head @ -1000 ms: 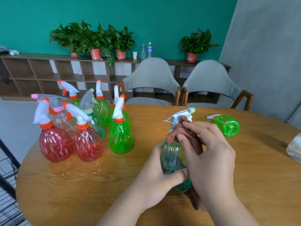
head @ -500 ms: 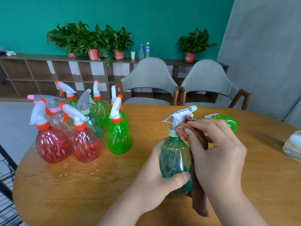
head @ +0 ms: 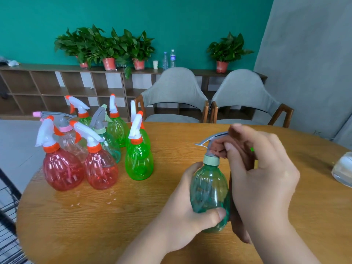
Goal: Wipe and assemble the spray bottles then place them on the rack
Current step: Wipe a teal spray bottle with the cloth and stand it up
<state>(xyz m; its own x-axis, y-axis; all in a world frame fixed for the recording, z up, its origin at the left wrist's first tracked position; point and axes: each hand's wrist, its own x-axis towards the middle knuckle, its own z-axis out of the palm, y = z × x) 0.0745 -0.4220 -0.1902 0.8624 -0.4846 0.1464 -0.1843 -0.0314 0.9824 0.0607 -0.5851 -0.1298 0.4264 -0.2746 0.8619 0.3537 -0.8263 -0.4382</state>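
Left hand point(head: 190, 212) is gripping the teal bottle point(head: 207, 189) by its belly; right hand point(head: 262, 178), pinching the cloth point(head: 219, 147), is now closing over its sprayer point(head: 213, 137) nozzle, so wiping is probably nearing its end.

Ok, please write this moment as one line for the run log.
step: wipe | left hand: grips teal bottle, upright on table | right hand: holds brown cloth against grey spray head | placement: not done

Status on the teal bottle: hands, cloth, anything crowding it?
Left hand grips the teal bottle, upright. Right hand pinches the brown cloth against the spray head. Other bottles stand apart, to the left.
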